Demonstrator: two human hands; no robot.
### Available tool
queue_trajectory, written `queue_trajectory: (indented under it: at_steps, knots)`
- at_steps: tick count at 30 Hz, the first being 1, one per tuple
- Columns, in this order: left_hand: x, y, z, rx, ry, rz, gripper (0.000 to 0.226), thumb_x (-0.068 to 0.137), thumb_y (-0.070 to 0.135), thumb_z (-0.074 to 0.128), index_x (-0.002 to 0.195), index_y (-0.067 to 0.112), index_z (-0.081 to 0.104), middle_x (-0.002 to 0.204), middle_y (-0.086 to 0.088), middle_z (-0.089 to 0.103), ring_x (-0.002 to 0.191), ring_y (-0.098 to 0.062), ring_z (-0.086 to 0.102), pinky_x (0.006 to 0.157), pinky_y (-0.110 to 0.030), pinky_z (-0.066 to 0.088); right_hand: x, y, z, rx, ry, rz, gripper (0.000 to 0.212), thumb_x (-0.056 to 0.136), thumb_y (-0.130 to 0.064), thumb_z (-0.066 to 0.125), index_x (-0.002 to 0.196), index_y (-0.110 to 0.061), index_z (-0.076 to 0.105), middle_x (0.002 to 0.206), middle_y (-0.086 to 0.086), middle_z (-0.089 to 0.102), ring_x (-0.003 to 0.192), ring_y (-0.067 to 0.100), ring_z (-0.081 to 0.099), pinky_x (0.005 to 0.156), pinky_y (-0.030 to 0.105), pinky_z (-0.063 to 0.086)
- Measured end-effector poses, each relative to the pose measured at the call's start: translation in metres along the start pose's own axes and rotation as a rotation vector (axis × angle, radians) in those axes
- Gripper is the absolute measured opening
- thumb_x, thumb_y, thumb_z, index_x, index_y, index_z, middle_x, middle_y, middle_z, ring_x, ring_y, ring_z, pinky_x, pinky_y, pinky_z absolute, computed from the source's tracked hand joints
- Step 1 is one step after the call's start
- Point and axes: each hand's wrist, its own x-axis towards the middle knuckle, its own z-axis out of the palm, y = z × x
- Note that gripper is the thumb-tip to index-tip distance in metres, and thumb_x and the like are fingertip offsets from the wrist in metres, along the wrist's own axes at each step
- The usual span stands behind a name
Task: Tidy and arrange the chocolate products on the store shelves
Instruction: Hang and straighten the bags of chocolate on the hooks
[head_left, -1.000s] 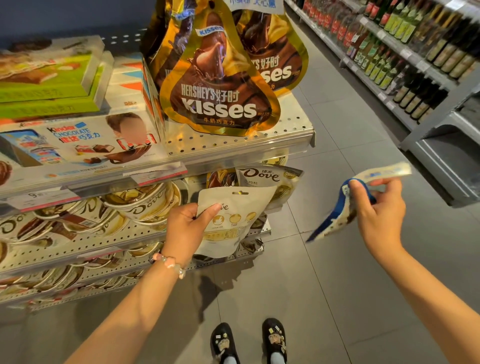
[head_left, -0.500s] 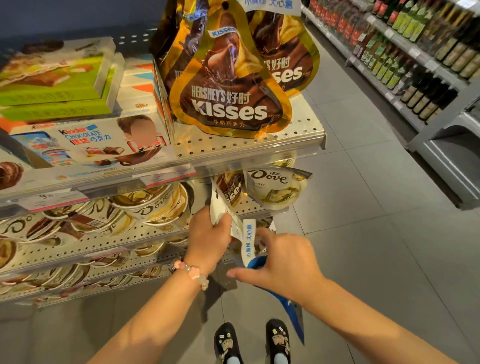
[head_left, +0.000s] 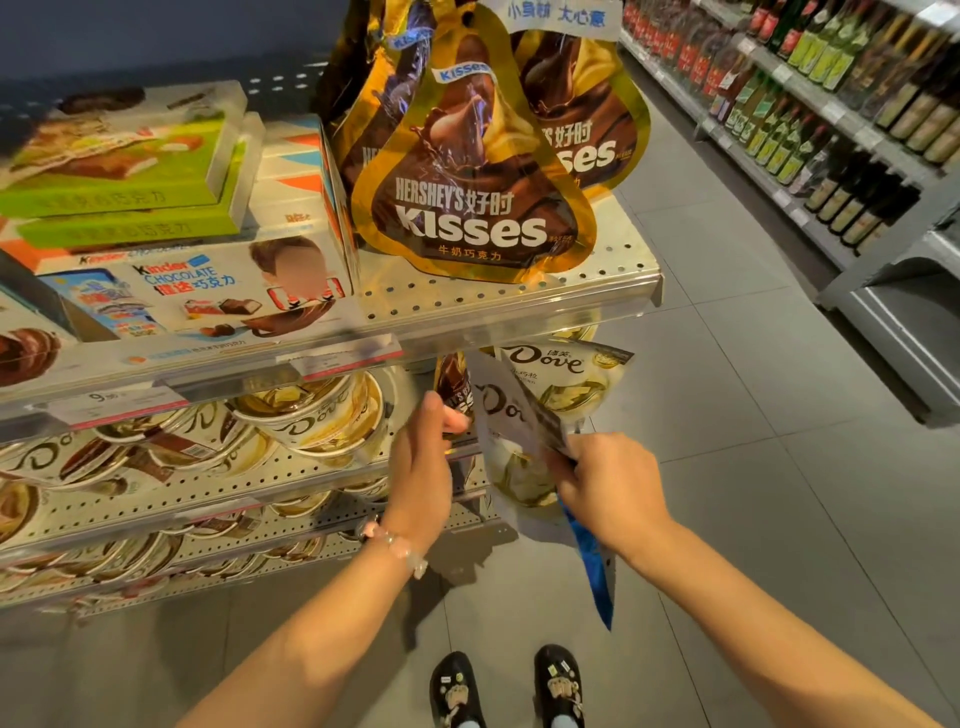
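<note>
A white Dove pouch (head_left: 506, 431) hangs in front of the middle shelf (head_left: 311, 483), at its right end. My left hand (head_left: 423, 462) pinches the pouch's left edge with thumb and fingers. My right hand (head_left: 608, 483) is curled round a blue-and-white pouch (head_left: 592, 566) that dangles below the fist, and it presses against the Dove pouch's right side. A second white Dove pouch (head_left: 566, 374) stands just behind, and a small brown Hershey's bag (head_left: 454, 389) stands next to my left thumb.
Large Hershey's Kisses bags (head_left: 467, 208) stand on the top shelf (head_left: 519, 306), beside Kinder Chocolate boxes (head_left: 208, 291) and green boxes (head_left: 119, 171). Several round Dove tubs (head_left: 311, 415) fill the lower shelves. Bottle racks (head_left: 831, 104) line the aisle's right side. My shoes (head_left: 506, 686) stand on grey floor tiles.
My right hand came in from the aisle with the blue pouch to the Dove pouch. The Dove pouch has turned from flat-on to nearly edge-on and now shows its front.
</note>
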Motion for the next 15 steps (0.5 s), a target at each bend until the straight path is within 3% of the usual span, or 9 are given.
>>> queue_trajectory:
  at_steps: [1,3,5,7,10,12,15]
  knots:
    - [0.011,-0.009,-0.001,0.068,0.071,-0.010,0.050,0.088,0.056,0.034,0.085,0.011,0.057,0.092,-0.005,0.061,0.090,-0.013,0.057,0.081,-0.026,0.043,0.002,0.006,0.000,0.004,-0.037,0.042,0.044,0.083,-0.016,0.062,0.050,-0.020,0.033,0.044,-0.011,0.027,0.046,0.020,0.034,0.041,0.025,0.021]
    - [0.041,-0.027,-0.002,0.336,0.139,-0.012,0.037,0.089,0.041,0.053,0.103,0.007,0.054,0.105,-0.011,0.058,0.102,-0.022,0.054,0.083,-0.032,0.041,0.005,0.017,-0.001,0.043,-0.100,0.127,0.041,0.092,-0.033,0.057,0.055,-0.015,0.053,0.045,-0.005,0.039,0.048,0.021,0.041,0.045,0.027,0.029]
    - [0.070,-0.039,0.001,0.560,0.128,-0.015,0.053,0.081,0.029,0.068,0.123,0.005,0.046,0.124,-0.014,0.051,0.119,-0.030,0.045,0.095,-0.035,0.038,0.007,0.026,-0.002,0.084,-0.099,0.150,0.044,0.089,-0.046,0.057,0.065,-0.010,0.065,0.043,-0.005,0.042,0.044,0.017,0.042,0.043,0.025,0.028]
    - [0.091,-0.046,0.004,0.648,0.085,-0.042,0.069,0.077,0.028,0.073,0.133,0.004,0.041,0.133,-0.016,0.049,0.125,-0.032,0.041,0.098,-0.035,0.036,0.007,0.032,-0.004,0.095,-0.115,0.162,0.046,0.087,-0.050,0.057,0.064,-0.011,0.065,0.042,-0.007,0.041,0.043,0.013,0.040,0.043,0.022,0.027]
    - [0.110,-0.049,0.012,0.675,0.023,-0.036,0.045,0.083,0.027,0.068,0.118,0.001,0.057,0.119,-0.018,0.061,0.110,-0.034,0.056,0.086,-0.034,0.043,0.010,0.038,-0.008,0.108,-0.135,0.182,0.047,0.085,-0.048,0.059,0.049,-0.021,0.048,0.041,-0.009,0.038,0.041,0.010,0.039,0.043,0.022,0.029]
    - [0.116,-0.050,0.013,0.698,0.050,-0.020,0.029,0.088,0.024,0.062,0.102,-0.001,0.062,0.104,-0.021,0.066,0.098,-0.037,0.060,0.075,-0.036,0.044,0.010,0.039,-0.009,0.109,-0.136,0.185,0.043,0.085,-0.049,0.058,0.058,-0.015,0.061,0.045,-0.007,0.046,0.044,0.014,0.046,0.045,0.024,0.037]
    - [0.113,-0.054,0.010,0.740,0.102,0.013,0.023,0.092,0.014,0.054,0.089,-0.008,0.058,0.092,-0.028,0.063,0.087,-0.042,0.058,0.062,-0.035,0.031,0.010,0.041,-0.005,0.096,-0.116,0.174,0.044,0.085,-0.049,0.058,0.076,-0.007,0.071,0.055,0.000,0.059,0.050,0.018,0.052,0.047,0.026,0.040]
